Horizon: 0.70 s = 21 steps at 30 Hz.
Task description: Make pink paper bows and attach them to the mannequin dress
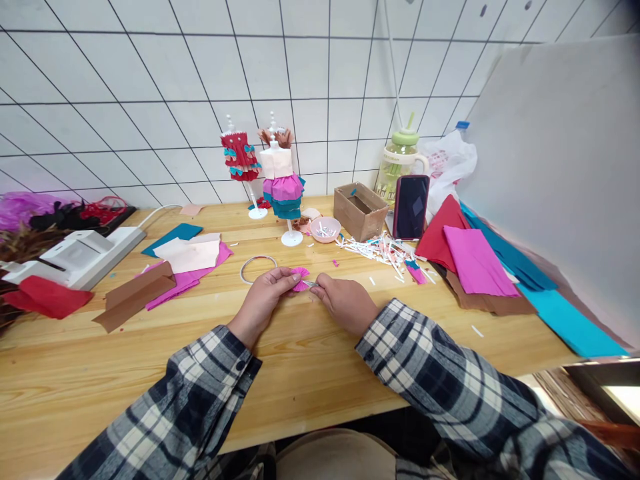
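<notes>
My left hand (265, 297) pinches a small pleated piece of pink crepe paper (301, 280), fanned out at its edge, just above the table. From the right, my right hand (346, 305) grips a thin grey metal tool (311, 284) whose tip touches the pink paper; most of it is hidden by the fingers, and I cannot make out its exact kind. A thin ring (242, 272), like a roll of narrow tape, lies behind my left hand. Farther back stand two small dress forms, one in a red dress (241, 157), one in a pink and teal skirt (283, 190).
A cardboard box (361, 210), a pink bowl (325, 229) and a heap of white paper strips (377, 252) lie beyond my hands. A phone (411, 207) leans by a bottle (397, 163). Coloured paper sheets (477, 261) lie right; a power strip (107, 253) is left.
</notes>
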Motion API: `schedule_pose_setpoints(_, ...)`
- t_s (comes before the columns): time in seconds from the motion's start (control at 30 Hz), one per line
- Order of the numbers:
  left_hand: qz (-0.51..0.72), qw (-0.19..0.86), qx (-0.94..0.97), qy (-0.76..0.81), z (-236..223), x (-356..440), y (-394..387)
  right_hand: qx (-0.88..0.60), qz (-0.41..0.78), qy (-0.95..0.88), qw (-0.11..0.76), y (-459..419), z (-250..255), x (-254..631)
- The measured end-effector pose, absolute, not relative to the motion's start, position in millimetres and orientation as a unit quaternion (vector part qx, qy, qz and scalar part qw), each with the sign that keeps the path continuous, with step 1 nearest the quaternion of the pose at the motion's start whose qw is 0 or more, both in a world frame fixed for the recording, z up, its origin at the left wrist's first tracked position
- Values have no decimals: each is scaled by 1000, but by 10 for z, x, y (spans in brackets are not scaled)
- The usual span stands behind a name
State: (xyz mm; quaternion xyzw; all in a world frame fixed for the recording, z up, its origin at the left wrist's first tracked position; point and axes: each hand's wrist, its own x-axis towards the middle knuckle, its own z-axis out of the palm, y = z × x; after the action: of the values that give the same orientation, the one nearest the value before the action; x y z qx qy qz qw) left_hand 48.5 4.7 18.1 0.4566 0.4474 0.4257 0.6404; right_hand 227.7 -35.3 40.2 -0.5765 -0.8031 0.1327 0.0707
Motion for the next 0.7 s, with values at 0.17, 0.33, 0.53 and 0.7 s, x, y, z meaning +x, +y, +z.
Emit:
schedule_pose_setpoints(0.17, 435, 639, 447, 450, 173, 481, 46, -579, 151, -795, 95, -342, 376, 2295)
schedule_pose_setpoints(0.33, 440, 634, 440, 459, 177, 481, 47, -588, 156, -785, 115, -324, 373, 2315)
schedule_pose_setpoints(0.53, 444, 631, 435, 463, 177, 485, 48, -590, 168, -776, 147, -306, 342, 2340)
schedule_pose_setpoints(0.7, 453, 637, 421, 460, 199, 490, 45, -573, 206, -775, 170, -309, 301, 2350)
